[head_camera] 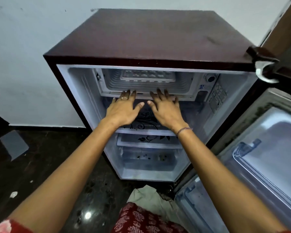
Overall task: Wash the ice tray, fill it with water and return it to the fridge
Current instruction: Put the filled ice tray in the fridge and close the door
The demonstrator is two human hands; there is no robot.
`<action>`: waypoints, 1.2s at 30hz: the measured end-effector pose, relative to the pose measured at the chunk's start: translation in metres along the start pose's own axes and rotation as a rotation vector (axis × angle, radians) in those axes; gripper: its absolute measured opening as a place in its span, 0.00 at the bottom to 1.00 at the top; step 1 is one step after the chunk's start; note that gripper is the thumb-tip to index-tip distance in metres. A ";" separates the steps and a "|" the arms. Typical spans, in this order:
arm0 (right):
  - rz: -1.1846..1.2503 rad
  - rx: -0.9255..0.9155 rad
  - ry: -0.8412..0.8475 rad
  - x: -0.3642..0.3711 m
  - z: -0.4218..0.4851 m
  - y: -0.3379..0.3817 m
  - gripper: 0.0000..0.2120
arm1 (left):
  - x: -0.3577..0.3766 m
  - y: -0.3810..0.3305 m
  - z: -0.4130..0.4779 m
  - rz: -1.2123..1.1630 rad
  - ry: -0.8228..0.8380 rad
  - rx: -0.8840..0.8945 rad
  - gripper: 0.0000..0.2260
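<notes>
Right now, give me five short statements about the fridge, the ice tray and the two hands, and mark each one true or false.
1. The fridge door stands open. True.
2. The ice tray lies on the floor beside the fridge. False: it sits inside the freezer compartment at the top of the fridge.
3. The left hand grips the ice tray. False: its fingers are straight and reach only the compartment's lower front edge, short of the tray.
4. The right hand holds nothing, with its fingers straight. True.
5. A ring shows on the left hand and a bracelet on the right wrist. True.
</notes>
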State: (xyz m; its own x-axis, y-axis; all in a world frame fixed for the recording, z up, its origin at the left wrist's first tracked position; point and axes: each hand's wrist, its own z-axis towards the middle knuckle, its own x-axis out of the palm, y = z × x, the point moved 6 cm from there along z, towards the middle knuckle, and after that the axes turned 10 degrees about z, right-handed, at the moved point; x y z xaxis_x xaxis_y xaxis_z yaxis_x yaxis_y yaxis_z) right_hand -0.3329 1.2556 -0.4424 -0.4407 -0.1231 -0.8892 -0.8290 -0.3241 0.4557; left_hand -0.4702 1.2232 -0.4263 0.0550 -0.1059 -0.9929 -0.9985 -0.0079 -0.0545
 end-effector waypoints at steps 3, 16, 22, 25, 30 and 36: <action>0.027 0.007 0.007 0.001 -0.018 0.004 0.25 | -0.004 0.002 -0.022 -0.021 0.033 -0.015 0.29; 0.044 0.111 0.129 0.003 -0.129 0.040 0.24 | 0.015 0.013 -0.146 -0.148 0.141 -0.024 0.30; 0.114 0.074 0.080 0.006 -0.197 0.062 0.25 | 0.021 0.015 -0.214 -0.193 0.097 -0.003 0.29; 0.167 0.072 0.032 0.001 -0.235 0.066 0.23 | 0.023 0.008 -0.243 -0.233 0.058 -0.015 0.27; 0.184 0.086 -0.061 -0.025 -0.291 0.051 0.21 | 0.022 -0.018 -0.281 -0.393 -0.023 -0.038 0.22; 0.163 0.103 -0.219 -0.074 -0.350 0.022 0.18 | 0.021 -0.054 -0.312 -0.605 -0.062 -0.038 0.14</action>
State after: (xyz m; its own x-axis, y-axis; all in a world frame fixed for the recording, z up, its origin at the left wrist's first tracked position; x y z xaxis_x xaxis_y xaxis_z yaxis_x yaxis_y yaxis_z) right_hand -0.1985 0.9292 -0.3811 -0.6257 0.0432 -0.7789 -0.7667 -0.2183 0.6038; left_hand -0.4147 0.9107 -0.4114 0.6115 -0.0133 -0.7911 -0.7890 -0.0846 -0.6085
